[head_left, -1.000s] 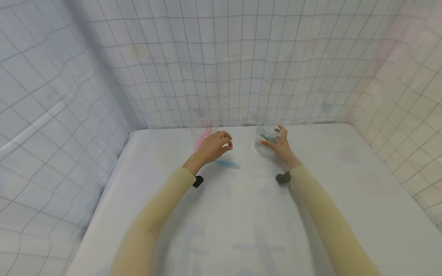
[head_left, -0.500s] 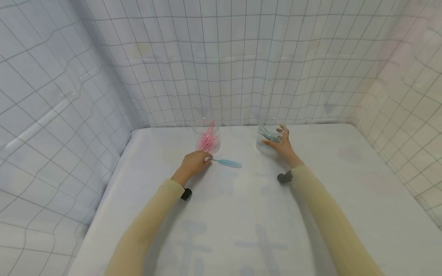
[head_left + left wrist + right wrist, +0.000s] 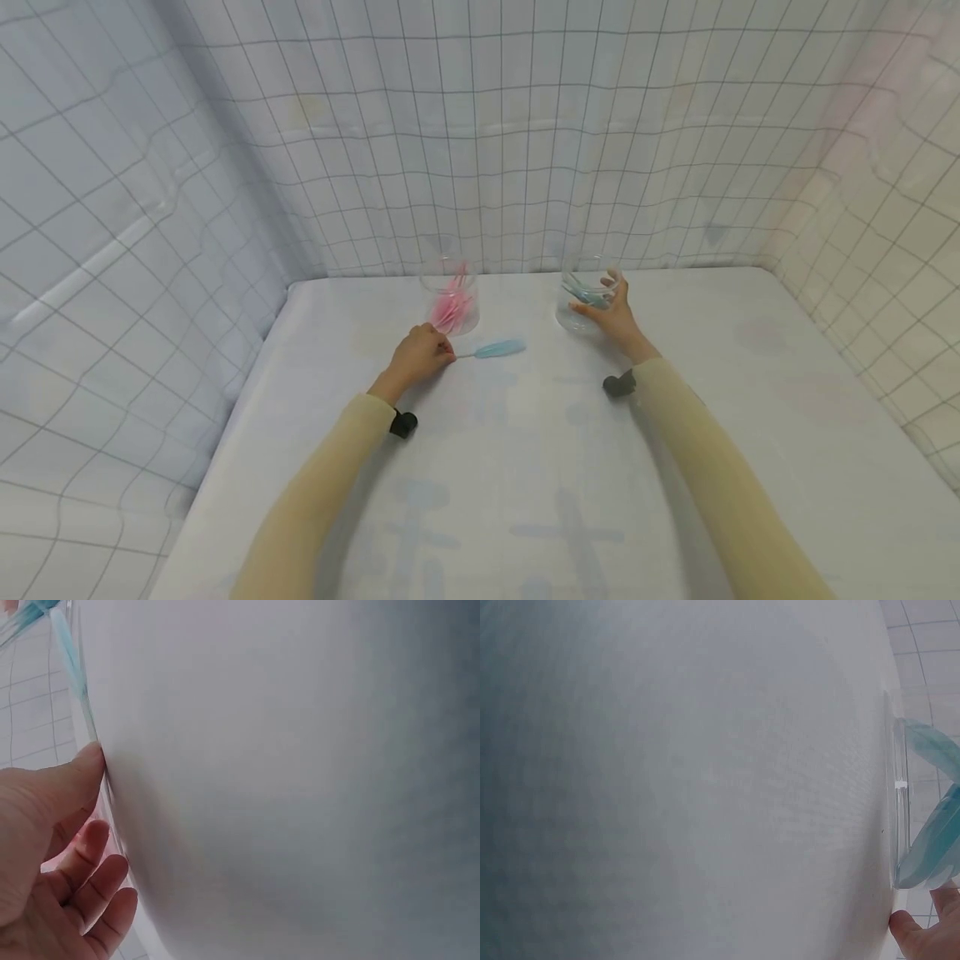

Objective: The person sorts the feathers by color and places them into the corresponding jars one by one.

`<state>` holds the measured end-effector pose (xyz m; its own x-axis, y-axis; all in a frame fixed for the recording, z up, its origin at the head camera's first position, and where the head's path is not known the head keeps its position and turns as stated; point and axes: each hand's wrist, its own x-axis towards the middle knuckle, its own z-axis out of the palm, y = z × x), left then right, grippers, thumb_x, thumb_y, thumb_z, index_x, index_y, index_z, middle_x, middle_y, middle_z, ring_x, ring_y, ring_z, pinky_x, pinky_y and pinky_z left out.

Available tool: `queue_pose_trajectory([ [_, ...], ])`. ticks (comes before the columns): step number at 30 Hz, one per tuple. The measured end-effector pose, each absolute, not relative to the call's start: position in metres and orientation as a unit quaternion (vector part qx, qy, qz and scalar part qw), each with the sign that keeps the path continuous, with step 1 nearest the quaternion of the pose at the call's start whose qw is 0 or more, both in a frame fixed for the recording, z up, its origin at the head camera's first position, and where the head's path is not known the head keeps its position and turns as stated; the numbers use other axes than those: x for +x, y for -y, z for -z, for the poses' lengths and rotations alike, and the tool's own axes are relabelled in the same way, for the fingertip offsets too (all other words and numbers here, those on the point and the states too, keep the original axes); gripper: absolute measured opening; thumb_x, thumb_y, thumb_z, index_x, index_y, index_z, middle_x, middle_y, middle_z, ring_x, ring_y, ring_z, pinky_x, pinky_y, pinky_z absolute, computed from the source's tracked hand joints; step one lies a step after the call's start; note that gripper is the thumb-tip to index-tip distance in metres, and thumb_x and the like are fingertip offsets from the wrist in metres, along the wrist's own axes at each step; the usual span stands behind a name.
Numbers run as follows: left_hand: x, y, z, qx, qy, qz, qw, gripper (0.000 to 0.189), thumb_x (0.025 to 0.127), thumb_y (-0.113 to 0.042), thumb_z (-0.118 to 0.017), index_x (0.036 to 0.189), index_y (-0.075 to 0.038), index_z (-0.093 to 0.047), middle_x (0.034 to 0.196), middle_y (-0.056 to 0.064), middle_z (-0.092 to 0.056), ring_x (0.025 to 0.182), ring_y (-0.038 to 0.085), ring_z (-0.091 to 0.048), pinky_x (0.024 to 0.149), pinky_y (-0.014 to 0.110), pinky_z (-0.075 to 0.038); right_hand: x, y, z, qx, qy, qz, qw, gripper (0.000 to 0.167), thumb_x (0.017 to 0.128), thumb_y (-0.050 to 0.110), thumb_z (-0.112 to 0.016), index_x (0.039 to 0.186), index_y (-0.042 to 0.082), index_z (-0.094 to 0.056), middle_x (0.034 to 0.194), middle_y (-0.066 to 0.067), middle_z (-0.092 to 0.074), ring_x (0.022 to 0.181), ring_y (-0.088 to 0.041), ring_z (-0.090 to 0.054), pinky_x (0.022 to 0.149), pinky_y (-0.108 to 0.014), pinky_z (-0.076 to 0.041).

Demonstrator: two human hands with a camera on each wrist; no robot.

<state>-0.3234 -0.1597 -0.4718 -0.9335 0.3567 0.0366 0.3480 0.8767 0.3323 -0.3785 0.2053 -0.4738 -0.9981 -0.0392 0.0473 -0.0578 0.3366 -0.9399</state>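
My left hand [image 3: 420,355] pinches the thin pale stem of a light-blue, feather-shaped piece [image 3: 501,348] between thumb and forefinger. Its blue end points right, low over the white table. In the left wrist view the piece [image 3: 71,660] runs up from the thumb tip, and the other fingers curl loosely. My right hand [image 3: 615,319] grips the right side of a clear round container [image 3: 567,318], thumb in front. Several blue-green pieces [image 3: 934,832] of similar shape lean inside it, standing in the right wrist view just above the fingers.
A second clear container [image 3: 471,321] stands on the table behind my left hand and holds several pink pieces [image 3: 452,304] with thin stems. White grid-patterned cloth [image 3: 517,150] hangs along the back and both sides of the white table [image 3: 510,467].
The left hand has come down and left from beside the pink pieces' container to the blue piece's stem, and the piece's blue end has tilted slightly upward. The right hand stays on its container.
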Motion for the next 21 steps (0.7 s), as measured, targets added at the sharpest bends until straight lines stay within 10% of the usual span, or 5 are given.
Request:
queue_pose_trajectory([
  [21,-0.302,0.126,0.445,0.344,-0.928,-0.087,-0.109,0.01,0.093,-0.016,-0.064,0.091,-0.006,-0.06,0.112,0.011,-0.054,0.106,0.028,-0.05,0.09,0.039,-0.041,-0.38,-0.207,0.477,0.033,0.818,-0.574,0.009,0.104,0.08,0.041,-0.076,0.147,0.021,0.0,0.153,-0.009,-0.014,0.139,-0.036,-0.012,0.11,-0.05,-0.016],
])
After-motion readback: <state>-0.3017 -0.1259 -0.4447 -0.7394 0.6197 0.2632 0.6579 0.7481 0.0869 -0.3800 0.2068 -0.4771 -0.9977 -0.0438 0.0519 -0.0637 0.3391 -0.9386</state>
